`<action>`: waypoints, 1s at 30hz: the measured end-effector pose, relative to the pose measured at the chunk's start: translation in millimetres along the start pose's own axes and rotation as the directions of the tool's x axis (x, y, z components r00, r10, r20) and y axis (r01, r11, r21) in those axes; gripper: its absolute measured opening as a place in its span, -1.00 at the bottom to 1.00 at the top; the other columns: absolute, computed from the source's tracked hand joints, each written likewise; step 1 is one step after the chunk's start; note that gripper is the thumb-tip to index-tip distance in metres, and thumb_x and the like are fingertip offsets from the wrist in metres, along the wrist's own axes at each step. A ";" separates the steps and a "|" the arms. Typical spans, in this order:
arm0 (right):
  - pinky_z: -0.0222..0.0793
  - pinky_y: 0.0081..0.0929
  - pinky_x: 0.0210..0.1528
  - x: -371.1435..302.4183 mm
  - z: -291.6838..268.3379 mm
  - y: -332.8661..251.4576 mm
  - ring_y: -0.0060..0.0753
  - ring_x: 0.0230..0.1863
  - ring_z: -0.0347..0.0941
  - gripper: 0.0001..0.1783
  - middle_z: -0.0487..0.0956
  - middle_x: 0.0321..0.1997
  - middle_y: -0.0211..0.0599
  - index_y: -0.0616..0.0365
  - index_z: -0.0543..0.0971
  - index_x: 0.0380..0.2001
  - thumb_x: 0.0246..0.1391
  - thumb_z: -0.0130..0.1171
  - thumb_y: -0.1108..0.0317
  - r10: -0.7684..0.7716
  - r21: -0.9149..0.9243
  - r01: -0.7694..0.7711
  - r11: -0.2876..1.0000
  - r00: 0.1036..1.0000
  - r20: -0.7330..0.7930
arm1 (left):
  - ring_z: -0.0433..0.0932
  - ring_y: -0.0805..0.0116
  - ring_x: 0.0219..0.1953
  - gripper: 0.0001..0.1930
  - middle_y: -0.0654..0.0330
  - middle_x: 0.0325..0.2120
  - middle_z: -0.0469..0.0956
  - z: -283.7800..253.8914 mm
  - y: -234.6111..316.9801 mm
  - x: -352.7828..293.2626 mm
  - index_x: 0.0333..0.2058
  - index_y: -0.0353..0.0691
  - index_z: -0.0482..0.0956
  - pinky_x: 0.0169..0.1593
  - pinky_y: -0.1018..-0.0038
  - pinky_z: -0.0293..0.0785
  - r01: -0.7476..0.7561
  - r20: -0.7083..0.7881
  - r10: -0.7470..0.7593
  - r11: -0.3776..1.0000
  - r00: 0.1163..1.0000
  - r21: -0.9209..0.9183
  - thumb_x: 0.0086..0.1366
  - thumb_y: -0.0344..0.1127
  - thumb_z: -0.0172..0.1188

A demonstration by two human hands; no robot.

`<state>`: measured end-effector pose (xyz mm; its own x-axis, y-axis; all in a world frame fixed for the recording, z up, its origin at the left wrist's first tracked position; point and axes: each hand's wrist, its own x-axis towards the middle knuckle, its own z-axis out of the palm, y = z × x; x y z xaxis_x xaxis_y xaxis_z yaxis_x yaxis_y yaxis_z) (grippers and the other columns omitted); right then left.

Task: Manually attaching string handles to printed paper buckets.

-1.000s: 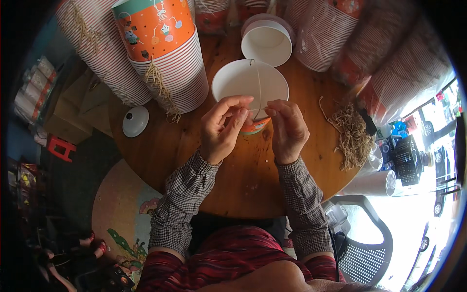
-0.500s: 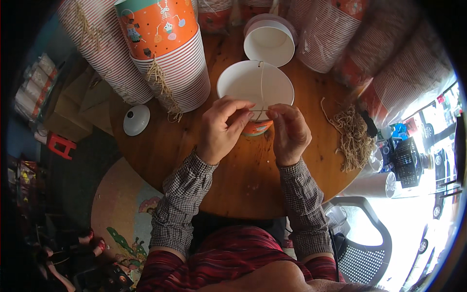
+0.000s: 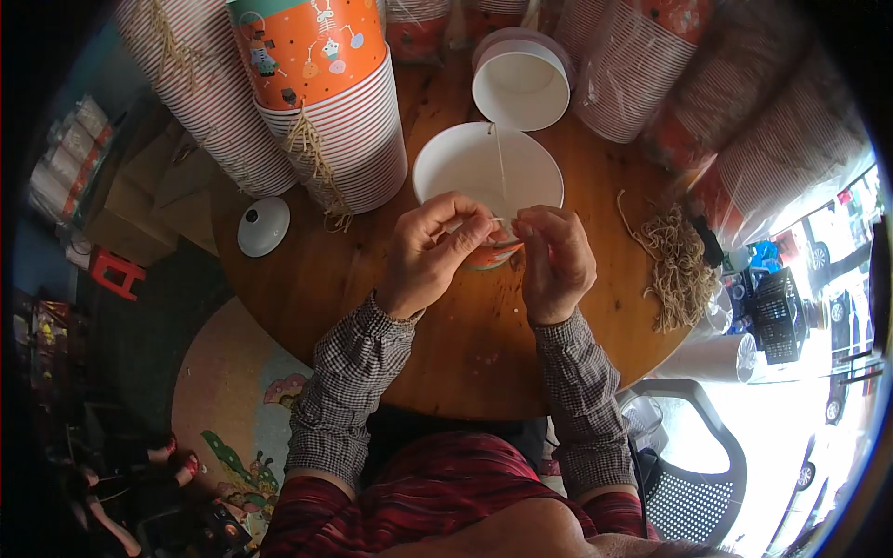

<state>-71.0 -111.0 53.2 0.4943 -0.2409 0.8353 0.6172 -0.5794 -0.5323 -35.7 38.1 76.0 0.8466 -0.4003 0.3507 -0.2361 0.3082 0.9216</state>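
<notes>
Bucket: I see the white-lined paper bucket (image 3: 474, 167) on the round wooden desk (image 3: 391, 298), just beyond my hands, its printed wall showing below them.
String: a thin pale string (image 3: 500, 167) runs across its mouth to my fingertips.
Hands: left hand (image 3: 433, 251) and right hand (image 3: 555, 260) meet, both pinching the string ends.
Handling: I judge the bucket light and easily crushed; the string limp, best pinched near its ends.
Around: stacked striped buckets (image 3: 344, 139), a loose string bundle (image 3: 679, 265).

You have a matt white paper bucket (image 3: 465, 167) on a smooth, slightly glossy wooden table (image 3: 446, 344); rough pale twine (image 3: 674, 256) lies by its right edge.
</notes>
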 end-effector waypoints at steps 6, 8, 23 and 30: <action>0.43 -0.56 -0.31 -1.6 1.3 -4.0 -0.34 -0.32 0.52 -0.81 0.55 -0.34 -0.18 0.29 0.52 -0.38 -0.12 0.18 0.73 -0.001 0.039 0.000 0.999 1.000 0.025 | 0.52 0.57 -0.32 -0.85 0.21 -0.40 0.60 -4.2 -6.5 0.7 -0.32 -0.33 0.57 -0.19 0.65 0.46 -0.044 0.033 0.044 0.999 0.998 0.007 0.29 -0.34 0.13; 0.42 -0.56 -0.32 -2.7 1.6 -5.4 -0.34 -0.32 0.52 -0.81 0.54 -0.34 -0.17 0.29 0.53 -0.38 -0.12 0.18 0.73 -0.012 0.035 0.010 0.999 0.999 0.033 | 0.52 0.56 -0.30 -0.84 0.22 -0.38 0.60 -4.0 -7.5 1.5 -0.29 -0.34 0.59 -0.19 0.63 0.46 -0.137 0.056 0.130 0.981 0.990 0.141 0.28 -0.36 0.15; 0.48 -0.58 -0.25 -9.3 1.1 2.3 -0.50 -0.34 0.51 -0.93 0.47 -0.20 -0.12 0.32 0.36 -0.24 0.22 -0.11 0.58 0.239 0.443 -0.234 0.866 0.970 0.046 | 0.46 0.56 -0.29 -0.86 0.25 -0.42 0.51 -3.1 -13.7 1.7 -0.39 -0.37 0.51 -0.08 0.59 0.40 -0.132 0.101 0.109 0.953 0.989 0.272 0.29 -0.41 0.07; 0.49 -0.53 -0.34 -10.1 0.7 5.8 -0.44 -0.37 0.47 -0.91 0.45 -0.26 -0.11 0.29 0.37 -0.29 0.23 -0.04 0.46 0.083 0.277 -0.074 0.958 0.996 -0.023 | 0.55 0.52 -0.46 -0.87 0.39 -0.53 0.56 -6.4 -16.3 4.7 -0.43 -0.20 0.54 0.31 0.16 -0.07 -0.207 0.103 0.184 0.930 0.978 0.302 0.24 -0.29 0.14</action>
<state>-72.0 -111.4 41.6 0.5299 -0.3060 0.7909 0.7246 -0.3212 -0.6098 -24.8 36.8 61.6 0.7352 -0.4233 0.5295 -0.5390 0.1087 0.8353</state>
